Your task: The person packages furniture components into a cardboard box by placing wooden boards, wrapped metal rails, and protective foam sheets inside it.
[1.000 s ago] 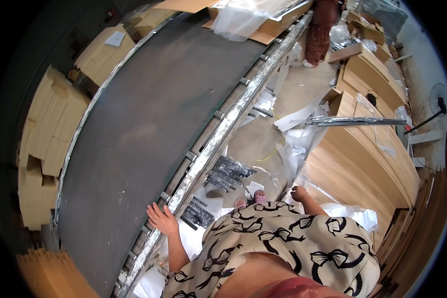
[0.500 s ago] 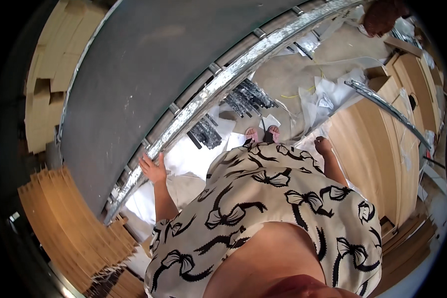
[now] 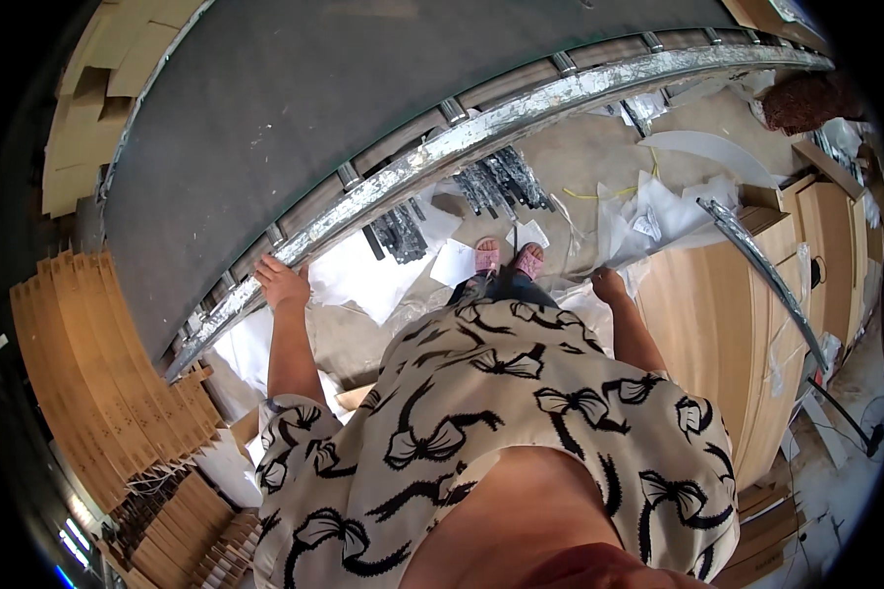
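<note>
Grey belt (image 3: pixel 295 108) fills the upper left of the frame, and its shiny metal rail (image 3: pixel 481 137) curves across the top. A second ago the rail ran up and down the picture; now it lies across it, so the person has turned to face it and bent lower. The left hand (image 3: pixel 283 283) rested on the rail then and rests there now, left of the middle, fingers spread flat and clamped on nothing. The right hand (image 3: pixel 609 286) has moved down and hangs right of the middle, near white plastic sheets (image 3: pixel 658 211) on the floor. I cannot tell if its fingers are apart or together. The bow-print shirt (image 3: pixel 501 422) hides most of the floor below. Black bits (image 3: pixel 496 182) under the rail are too small to make out.
</note>
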Demonstrator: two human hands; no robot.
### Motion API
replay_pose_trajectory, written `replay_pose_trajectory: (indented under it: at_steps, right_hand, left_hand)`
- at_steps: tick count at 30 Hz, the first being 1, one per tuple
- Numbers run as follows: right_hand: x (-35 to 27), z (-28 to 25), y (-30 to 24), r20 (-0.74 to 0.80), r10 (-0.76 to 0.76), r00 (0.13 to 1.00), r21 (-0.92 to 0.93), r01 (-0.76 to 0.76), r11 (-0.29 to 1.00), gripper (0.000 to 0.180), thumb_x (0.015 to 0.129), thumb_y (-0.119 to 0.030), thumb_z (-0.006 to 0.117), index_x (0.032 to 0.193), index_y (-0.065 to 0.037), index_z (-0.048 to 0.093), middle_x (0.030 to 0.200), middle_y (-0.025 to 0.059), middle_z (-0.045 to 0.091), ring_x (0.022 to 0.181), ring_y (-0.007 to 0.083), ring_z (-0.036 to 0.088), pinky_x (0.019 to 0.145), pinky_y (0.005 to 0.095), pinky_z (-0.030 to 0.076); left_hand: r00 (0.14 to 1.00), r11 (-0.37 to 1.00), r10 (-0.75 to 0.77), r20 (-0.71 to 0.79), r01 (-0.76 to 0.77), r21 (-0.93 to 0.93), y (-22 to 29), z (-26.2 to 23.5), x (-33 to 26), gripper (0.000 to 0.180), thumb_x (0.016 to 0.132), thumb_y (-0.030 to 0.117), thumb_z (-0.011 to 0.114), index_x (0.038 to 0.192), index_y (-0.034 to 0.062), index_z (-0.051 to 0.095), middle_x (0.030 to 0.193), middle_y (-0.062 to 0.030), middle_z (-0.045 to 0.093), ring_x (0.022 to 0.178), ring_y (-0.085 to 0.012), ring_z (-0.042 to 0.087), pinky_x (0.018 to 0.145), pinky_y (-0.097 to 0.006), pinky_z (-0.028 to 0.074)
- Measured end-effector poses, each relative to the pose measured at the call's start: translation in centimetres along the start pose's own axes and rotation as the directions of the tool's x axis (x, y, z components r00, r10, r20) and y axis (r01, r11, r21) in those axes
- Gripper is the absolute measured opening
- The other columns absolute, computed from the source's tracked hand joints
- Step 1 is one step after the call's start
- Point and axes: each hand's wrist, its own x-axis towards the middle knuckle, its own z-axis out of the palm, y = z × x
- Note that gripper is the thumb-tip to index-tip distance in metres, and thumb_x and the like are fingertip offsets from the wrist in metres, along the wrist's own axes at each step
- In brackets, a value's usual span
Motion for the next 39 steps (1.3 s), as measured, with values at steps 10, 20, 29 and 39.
replay_pose_trajectory:
  at_steps: [10, 20, 29, 39]
  right_hand:
    - [3.8, -0.8, -4.9, -0.067, -0.089, 0.994, -0.012, 0.089, 0.996, 0.026, 0.077, -0.025, 0.053, 0.095, -0.008, 0.062, 0.091, 0.0202, 0.060, 0.088, 0.0362, 0.057, 0.078, 0.0398, 0.046]
    - [-2.3, 3.2, -10.1, -0.123, -0.070, 0.990, -0.125, 0.054, 0.991, 0.028, 0.077, -0.026, 0.049, 0.091, -0.007, 0.063, 0.094, 0.0193, 0.060, 0.089, 0.0354, 0.057, 0.080, 0.0403, 0.046]
    - [-10.4, 12.6, -26.0, -0.031, -0.477, 0.879, -0.173, 0.465, 0.868, 0.023, 0.078, -0.028, 0.051, 0.086, -0.009, 0.062, 0.082, 0.0187, 0.060, 0.078, 0.0380, 0.057, 0.071, 0.0445, 0.045]
    - [-14.8, 9.5, -56.9, -0.329, -0.885, 0.328, -0.185, 0.897, 0.401, 0.021, 0.083, -0.016, 0.053, 0.100, -0.005, 0.059, 0.088, 0.0157, 0.061, 0.073, 0.0250, 0.061, 0.064, 0.0325, 0.049]
  left_hand:
    - [0.999, 0.999, 0.030, -0.029, -0.029, 0.018, 0.1, -0.6, 0.0, 0.086, 0.081, 0.043, 0.052, 0.134, -0.0045, 0.004, 0.140, -0.0241, 0.010, 0.129, -0.0376, 0.017, 0.103, -0.041, 0.022]
    - [0.932, 0.980, 0.175, -0.317, -0.196, -0.035, -2.4, 2.3, 0.6, 0.086, 0.076, 0.041, 0.060, 0.132, -0.0046, 0.015, 0.134, -0.0298, 0.023, 0.122, -0.0445, 0.025, 0.097, -0.047, 0.025]
    - [0.640, 0.555, 0.355, -0.681, -0.731, -0.397, -10.1, 6.1, -1.3, 0.064, 0.077, 0.028, 0.060, 0.129, 0.0030, 0.032, 0.130, -0.0234, 0.033, 0.120, -0.0388, 0.031, 0.096, -0.045, 0.028]
    - [0.928, 0.677, 0.025, 0.373, 0.259, -0.689, -32.9, 37.5, -22.2, 0.046, 0.076, 0.036, 0.059, 0.108, 0.0041, 0.055, 0.102, -0.0211, 0.058, 0.097, -0.0330, 0.055, 0.083, -0.039, 0.044]
